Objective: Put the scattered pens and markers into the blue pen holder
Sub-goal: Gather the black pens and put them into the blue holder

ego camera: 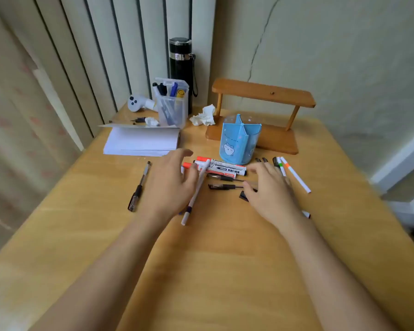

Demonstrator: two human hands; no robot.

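Head view: pens [221, 186] half under right hand [269, 191]

It looked like a home study corner — a wooden desk [225, 271] against curtains [58, 56], with a flask [181, 65], paper stack [141, 142] and crumpled tissue [204, 115].

wooden table [225, 271]; cracked wall [320, 44]; striped curtain [81, 44]; daylight

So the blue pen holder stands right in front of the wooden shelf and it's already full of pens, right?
Not quite. The blue pen holder does stand right in front of the wooden shelf, but the head view shows no pens in it; the pens and markers lie on the table.
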